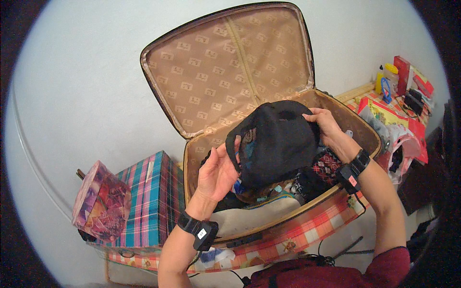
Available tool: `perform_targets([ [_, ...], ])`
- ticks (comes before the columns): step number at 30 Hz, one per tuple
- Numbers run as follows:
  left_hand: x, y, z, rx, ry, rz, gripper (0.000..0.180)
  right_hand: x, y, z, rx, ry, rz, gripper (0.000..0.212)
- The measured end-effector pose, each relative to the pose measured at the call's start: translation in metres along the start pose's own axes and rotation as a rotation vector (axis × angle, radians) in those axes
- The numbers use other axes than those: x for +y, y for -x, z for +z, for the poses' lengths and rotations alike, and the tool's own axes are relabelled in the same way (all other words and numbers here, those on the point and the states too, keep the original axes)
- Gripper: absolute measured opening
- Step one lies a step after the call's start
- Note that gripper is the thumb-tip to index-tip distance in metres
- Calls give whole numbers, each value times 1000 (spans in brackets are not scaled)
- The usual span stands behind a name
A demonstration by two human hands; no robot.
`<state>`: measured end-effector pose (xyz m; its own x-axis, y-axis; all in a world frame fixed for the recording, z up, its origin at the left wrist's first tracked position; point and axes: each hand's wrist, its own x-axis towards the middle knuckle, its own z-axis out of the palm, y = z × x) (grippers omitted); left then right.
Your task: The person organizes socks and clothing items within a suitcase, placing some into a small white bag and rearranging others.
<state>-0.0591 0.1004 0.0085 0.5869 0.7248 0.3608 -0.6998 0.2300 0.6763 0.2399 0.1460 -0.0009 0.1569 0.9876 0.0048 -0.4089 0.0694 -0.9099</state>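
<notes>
A black fabric bag [281,144] with a see-through mesh patch at its left side is held up over the open suitcase [193,180]. My right hand [327,126] pinches its upper right edge. At the left edge, my left hand [218,168] has its palm turned up and its fingers curled around the dark rim, the fingertips partly hidden. Under the bag, the suitcase holds folded clothes: a black and red patterned knit [327,165], a light grey cloth [261,216] and several mixed small items. What the bag contains cannot be made out.
The suitcase lid [206,72] leans back against the white wall. Left of the suitcase stand a plaid box [149,201] and a purple patterned round box [102,201]. To the right are a plastic bag [403,144], bottles and a red box [402,72] on a checked tablecloth [307,235].
</notes>
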Motion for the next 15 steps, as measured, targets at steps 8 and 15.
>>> perform_targets([
  [8, -4, -1, 10, 25, -40, 7, 51, 4, 0, -3, 9, 10, 35, 14],
  [15, -3, -4, -14, 411, -348, -66, 44, 3, 5, 6, -56, -24, -48, 18],
])
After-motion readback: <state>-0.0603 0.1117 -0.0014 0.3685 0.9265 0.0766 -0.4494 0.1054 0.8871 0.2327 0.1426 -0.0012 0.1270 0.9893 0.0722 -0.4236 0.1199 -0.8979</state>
